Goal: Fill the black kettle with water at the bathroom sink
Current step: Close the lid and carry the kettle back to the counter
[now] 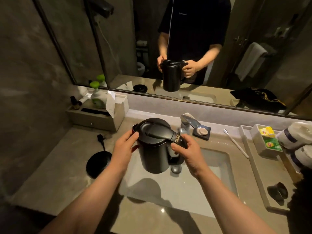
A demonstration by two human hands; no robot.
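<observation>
A: Black kettle (156, 146), held above the sink basin (217, 168), left of the chrome faucet (186, 123); lid (152, 131) shut. Right hand (187, 153) wrapped around the handle (177, 141); left hand (125, 146) pressed against the body near the spout, fingers curved on the wall.

B: Handling?

A: Rigid, smooth, matte cylinder, likely plastic; judged light now, much heavier once filled. Slippery if wet. Best taken by the handle, with support against the side wall.

B: Surroundings?

A: Polished stone-look counter (67, 179), glossy. Round black base (98, 163) with cord, near left. Soap (202, 131) on a dark square dish beside the faucet; white toothbrush (236, 144) to the right; tea bags (268, 137) in a pale tray, far right. Mirror (118, 48) beyond.
</observation>
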